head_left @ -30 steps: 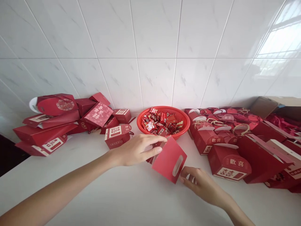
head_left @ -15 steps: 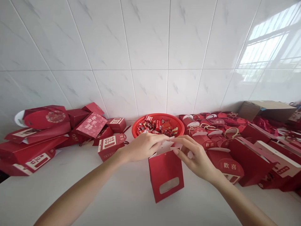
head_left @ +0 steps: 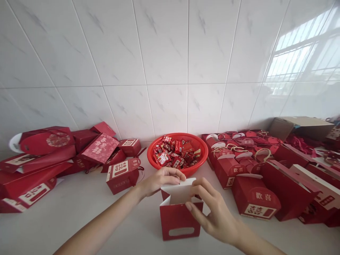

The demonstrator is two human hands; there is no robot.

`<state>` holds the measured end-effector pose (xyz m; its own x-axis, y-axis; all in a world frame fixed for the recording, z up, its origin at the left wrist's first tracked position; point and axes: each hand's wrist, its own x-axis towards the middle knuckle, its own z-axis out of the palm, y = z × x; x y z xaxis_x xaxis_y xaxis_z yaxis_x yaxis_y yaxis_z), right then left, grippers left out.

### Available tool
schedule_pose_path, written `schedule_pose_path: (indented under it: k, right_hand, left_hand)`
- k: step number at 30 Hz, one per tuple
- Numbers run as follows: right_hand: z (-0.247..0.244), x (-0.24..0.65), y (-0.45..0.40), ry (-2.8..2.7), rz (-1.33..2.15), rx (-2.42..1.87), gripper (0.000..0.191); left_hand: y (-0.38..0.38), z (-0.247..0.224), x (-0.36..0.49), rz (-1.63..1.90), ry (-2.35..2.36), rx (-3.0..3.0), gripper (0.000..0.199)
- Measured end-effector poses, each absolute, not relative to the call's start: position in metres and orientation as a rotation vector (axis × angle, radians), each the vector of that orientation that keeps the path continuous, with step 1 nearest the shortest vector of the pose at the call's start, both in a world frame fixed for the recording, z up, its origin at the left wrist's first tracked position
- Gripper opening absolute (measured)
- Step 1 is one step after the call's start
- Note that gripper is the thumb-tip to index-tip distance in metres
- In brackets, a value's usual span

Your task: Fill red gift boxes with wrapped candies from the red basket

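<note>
Upright on the white table in front of me stands a red paper gift box (head_left: 181,221) with its top open, its white inner walls showing and a pale oval window low on its front. My left hand (head_left: 162,181) has its curled fingers and thumb at the far left rim, gripping the back panel. My right hand (head_left: 216,209) straddles the right side of the rim, thumb on the front edge and fingers bent over the far edge. Just behind the box is a red plastic basket (head_left: 204,160) filled with wrapped candies (head_left: 176,152).
Folded red boxes (head_left: 101,148) are piled at the left, with a closed gift box (head_left: 123,175) nearer the middle. On the right stand rows of closed boxes (head_left: 256,196), red paper bags (head_left: 289,189) and a cardboard carton (head_left: 305,122). A tiled wall (head_left: 167,53) rises behind.
The gift box has come down from a tilt to stand upright, and its top has spread wider. Both hands have lowered and moved apart from the pinched-together top edges.
</note>
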<state>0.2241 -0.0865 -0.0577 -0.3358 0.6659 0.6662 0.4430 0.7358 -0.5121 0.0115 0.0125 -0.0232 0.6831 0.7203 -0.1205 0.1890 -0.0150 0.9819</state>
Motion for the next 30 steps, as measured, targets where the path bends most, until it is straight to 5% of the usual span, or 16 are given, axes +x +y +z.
schedule_pose_path:
  k: [10, 20, 27, 30]
  right_hand:
    - [-0.061, 0.216, -0.064, -1.991, 0.080, -0.860, 0.009]
    - [-0.006, 0.226, 0.000, -1.610, 0.338, -0.927, 0.027]
    - [-0.035, 0.206, 0.095, -1.136, 0.809, -1.121, 0.020]
    - [-0.046, 0.202, 0.106, -1.147, 0.864, -1.118, 0.014]
  left_hand:
    - [0.029, 0.011, 0.009, 0.527, 0.722, 2.108, 0.024]
    - [0.081, 0.051, -0.012, 0.432, 0.646, 2.032, 0.041]
    - [0.171, -0.004, 0.014, 0.358, 1.201, 2.354, 0.036]
    - [0.186, -0.028, 0.017, 0.257, 1.257, 2.412, 0.067]
